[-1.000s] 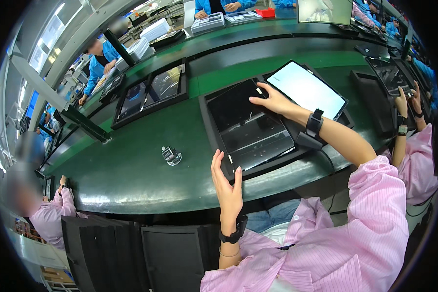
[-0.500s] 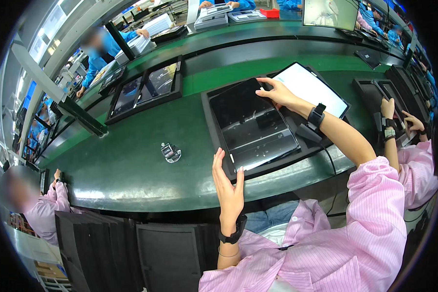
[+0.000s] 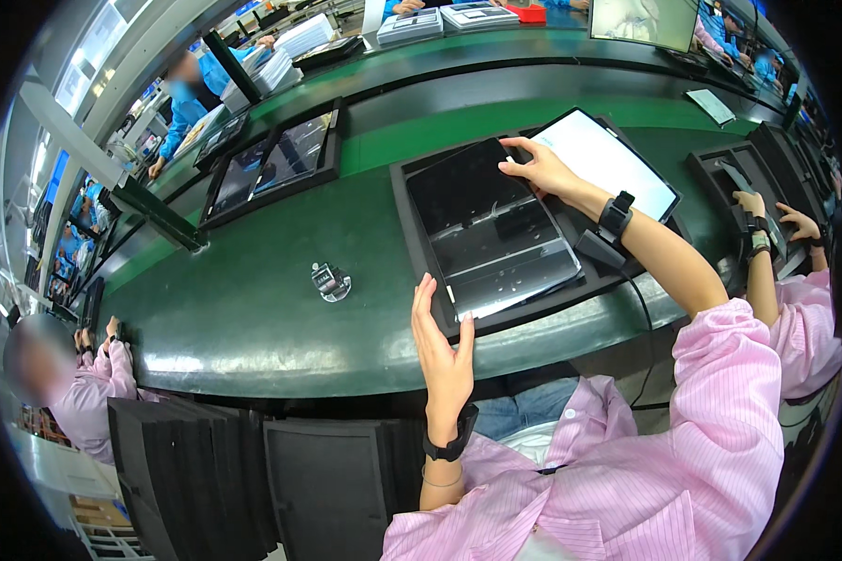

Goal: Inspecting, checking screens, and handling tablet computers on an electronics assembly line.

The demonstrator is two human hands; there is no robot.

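Note:
A black glossy tablet-like screen panel (image 3: pixel 486 229) with light reflections lies in the left part of a black tray (image 3: pixel 410 210) on the green table. My right hand (image 3: pixel 544 170) pinches its far right corner between thumb and fingers. At the near left corner is my left hand (image 3: pixel 444 360), its fingers stretched up along the tray's side and its thumb at the panel's edge. Whether that thumb presses on the panel I cannot tell. A screen lit white (image 3: pixel 608 159) lies at the tray's right side, partly behind my right hand and forearm.
A small tally counter (image 3: pixel 329 280) sits on the table, left of the tray. Farther left lies another tray (image 3: pixel 332 168) with two dark screens. Black trays (image 3: pixel 327 486) are stacked below the table edge. A co-worker's hands (image 3: pixel 753 206) handle a panel at right. A cable (image 3: pixel 644 309) hangs nearby.
The whole view has shifted slightly. My hands keep nearly the same places at the panel's corners. At the far right, the co-worker's hands have moved a little over their tray.

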